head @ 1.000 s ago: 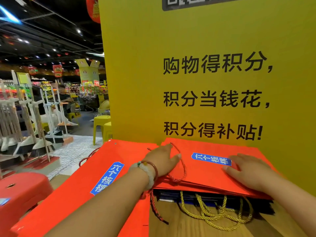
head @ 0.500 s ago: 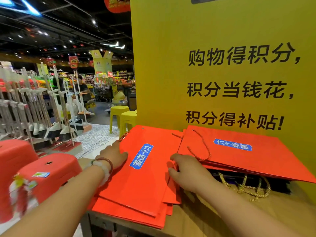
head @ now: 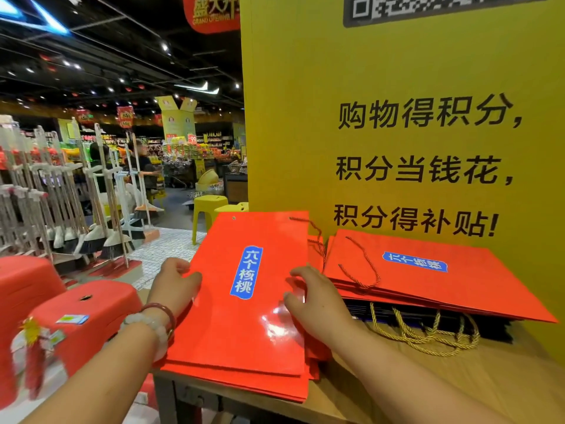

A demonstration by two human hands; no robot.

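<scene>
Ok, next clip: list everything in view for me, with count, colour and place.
Near bag stack: one, red with blue label, table's left end.
Far bag stack: one, red, right, against the sign board.
Dark bags: several, gold cords, under the far bag stack.
Table: one, wooden, under the bags.
Sign board: one, yellow, behind.
Red stools: at least two, left.
Yellow stools: two, beyond the table.
Brooms: many, rack far left.
Bracelets: two, red and pale, left wrist.
Left hand: one, grips near stack's left edge.
Right hand: one, grips its right edge.
</scene>
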